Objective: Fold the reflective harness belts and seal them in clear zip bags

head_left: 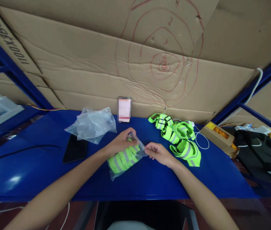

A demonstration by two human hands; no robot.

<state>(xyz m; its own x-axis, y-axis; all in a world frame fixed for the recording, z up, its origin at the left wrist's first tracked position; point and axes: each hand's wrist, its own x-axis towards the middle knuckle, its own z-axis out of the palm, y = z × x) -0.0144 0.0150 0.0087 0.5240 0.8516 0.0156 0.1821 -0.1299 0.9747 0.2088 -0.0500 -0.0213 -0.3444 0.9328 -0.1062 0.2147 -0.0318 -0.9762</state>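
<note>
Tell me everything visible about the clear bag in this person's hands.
The bag looks like thin, see-through plastic, creased and shiny. Through it shows a bundled neon-green strap with grey bands, filling most of it. It lies slanted above the blue table, its mouth toward the upper right. The left hand grips it near the mouth; the right hand pinches the mouth's nearer corner. Whether it is sealed can't be told.

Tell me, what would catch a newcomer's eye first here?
Probably the red rings drawn on the cardboard wall behind the blue table. Next, the bright green straps heaped towards the table's right side, and the matching green bundle in a clear bag near the middle, with the left hand and right hand on it.
</note>
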